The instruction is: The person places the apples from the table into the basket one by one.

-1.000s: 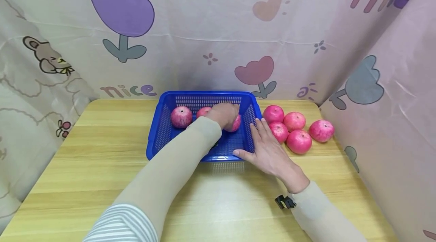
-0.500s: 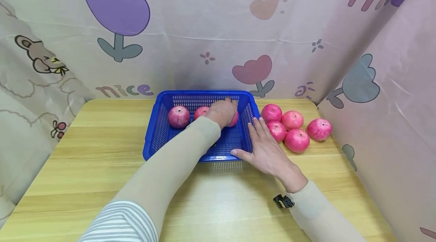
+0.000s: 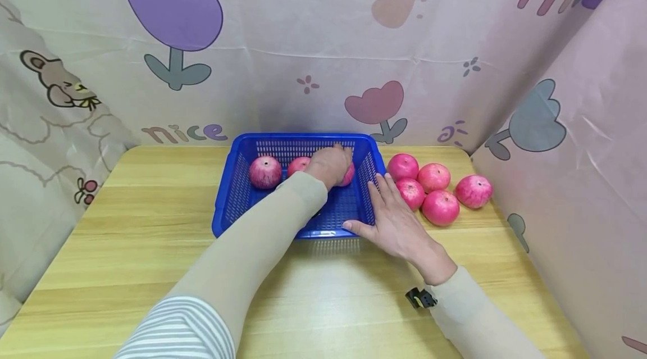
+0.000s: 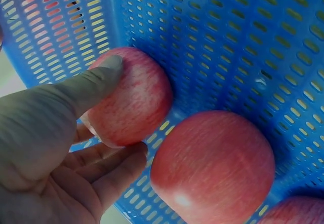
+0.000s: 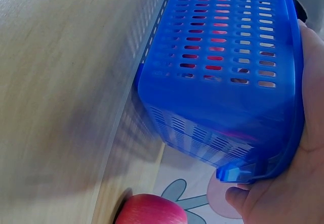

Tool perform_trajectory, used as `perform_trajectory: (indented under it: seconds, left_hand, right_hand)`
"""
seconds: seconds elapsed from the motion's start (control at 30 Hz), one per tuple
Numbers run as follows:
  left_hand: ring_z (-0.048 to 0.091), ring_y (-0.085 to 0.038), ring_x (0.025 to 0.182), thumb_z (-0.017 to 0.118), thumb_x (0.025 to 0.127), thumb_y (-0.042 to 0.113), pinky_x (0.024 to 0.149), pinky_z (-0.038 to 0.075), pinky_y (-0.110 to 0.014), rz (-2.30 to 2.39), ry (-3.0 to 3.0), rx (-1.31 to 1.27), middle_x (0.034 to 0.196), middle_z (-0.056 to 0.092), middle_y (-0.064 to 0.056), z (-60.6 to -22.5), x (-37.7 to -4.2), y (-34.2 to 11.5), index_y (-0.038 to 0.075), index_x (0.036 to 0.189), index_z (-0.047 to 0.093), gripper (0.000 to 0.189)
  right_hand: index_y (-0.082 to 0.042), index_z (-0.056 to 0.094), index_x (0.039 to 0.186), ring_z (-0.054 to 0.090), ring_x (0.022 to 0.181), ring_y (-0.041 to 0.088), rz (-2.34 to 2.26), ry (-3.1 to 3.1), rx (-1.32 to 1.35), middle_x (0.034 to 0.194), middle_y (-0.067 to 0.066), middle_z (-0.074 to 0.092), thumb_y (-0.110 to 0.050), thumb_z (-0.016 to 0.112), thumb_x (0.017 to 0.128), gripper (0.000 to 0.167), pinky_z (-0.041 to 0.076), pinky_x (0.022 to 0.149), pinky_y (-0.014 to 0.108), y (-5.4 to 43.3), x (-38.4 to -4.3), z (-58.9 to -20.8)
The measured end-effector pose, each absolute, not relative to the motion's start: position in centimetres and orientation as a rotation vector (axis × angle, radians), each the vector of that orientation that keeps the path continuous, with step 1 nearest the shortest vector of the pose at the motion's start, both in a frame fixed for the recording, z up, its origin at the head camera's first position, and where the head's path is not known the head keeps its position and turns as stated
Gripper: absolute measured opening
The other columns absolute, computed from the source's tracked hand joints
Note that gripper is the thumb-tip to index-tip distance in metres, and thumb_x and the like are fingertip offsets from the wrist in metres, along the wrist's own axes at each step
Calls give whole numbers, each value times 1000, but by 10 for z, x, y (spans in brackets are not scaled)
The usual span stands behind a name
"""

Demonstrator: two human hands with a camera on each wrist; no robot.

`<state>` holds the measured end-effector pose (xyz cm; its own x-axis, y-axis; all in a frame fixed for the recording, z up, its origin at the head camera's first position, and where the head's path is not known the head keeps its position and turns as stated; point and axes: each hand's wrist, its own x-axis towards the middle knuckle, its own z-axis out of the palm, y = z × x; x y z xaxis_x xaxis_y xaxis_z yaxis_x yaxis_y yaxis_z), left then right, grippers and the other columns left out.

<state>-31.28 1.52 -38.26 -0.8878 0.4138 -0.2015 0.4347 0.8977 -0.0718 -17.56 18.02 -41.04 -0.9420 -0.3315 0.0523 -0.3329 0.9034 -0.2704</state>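
A blue slotted plastic basket (image 3: 323,233) stands at the back of the table. Inside it, my left hand (image 3: 329,166) holds a red apple (image 4: 134,100) near the right wall, thumb on top and fingers below. Beside that one sits a second apple (image 4: 212,168), and a third apple (image 3: 265,172) lies toward the left wall. My right hand (image 3: 399,230) rests on the basket's front right corner, fingers straight along the right rim and thumb over the front rim. The left hand and forearm hide part of the basket's inside.
Several apples (image 3: 441,208) cluster on the wooden table (image 3: 151,246), just right of the basket and near the right hand's fingers. A printed curtain (image 3: 283,27) hangs behind and along both sides of the table.
The head view has shifted slightly, so the scene sits a little further left. Left hand stays at the same apple; right hand stays on the basket corner.
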Motion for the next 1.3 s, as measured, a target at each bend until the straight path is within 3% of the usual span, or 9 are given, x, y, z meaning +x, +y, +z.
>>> perform_trajectory:
  seconds: [0.27,0.5,0.7,0.83,1.07,1.13,1.3]
  left_hand:
    - [56,-35,142,57,108,25,115,50,-51,-159,2907,662,163,45,-18,-385,-311,15,12,166,33,64]
    - [64,-35,131,56,107,21,108,56,-50,-43,2966,670,150,56,-17,-388,-305,19,10,156,47,51]
    - [65,-34,131,72,100,28,106,57,-50,-16,2959,668,151,56,-18,-391,-307,16,9,156,45,66]
    - [59,-35,138,78,96,33,113,52,-49,15,2926,689,156,51,-20,-384,-309,3,6,161,39,80]
    - [61,-37,134,81,94,36,115,50,-48,30,2931,745,143,62,-22,-364,-310,-44,-1,149,53,72]
    - [63,-37,130,79,94,31,113,51,-49,39,2932,741,138,65,-22,-361,-309,-56,-2,144,58,63]
    - [60,-36,132,65,99,20,118,46,-49,53,2897,675,140,64,-22,-364,-308,-74,-1,147,56,53]
  right_hand:
    - [3,23,166,1,165,40,444,-3061,529,176,24,9,-86,49,91,119,16,132,57,180,-175,-411]
    - [2,23,166,2,165,40,464,-3056,531,176,23,10,-86,48,92,118,16,132,57,178,-174,-413]
    - [2,22,166,1,165,39,470,-3055,529,176,23,10,-87,48,91,119,16,132,56,177,-173,-413]
    - [1,21,167,0,165,38,473,-3064,520,176,23,9,-87,47,91,119,16,132,57,178,-173,-412]
    - [1,21,167,0,165,39,480,-3057,520,176,23,10,-87,47,91,119,17,131,58,178,-174,-410]
    - [1,22,167,1,165,40,475,-3051,519,176,24,10,-87,48,91,119,17,131,59,179,-174,-410]
    - [1,20,167,1,165,39,467,-3060,513,176,23,9,-88,47,90,121,16,131,59,179,-175,-410]
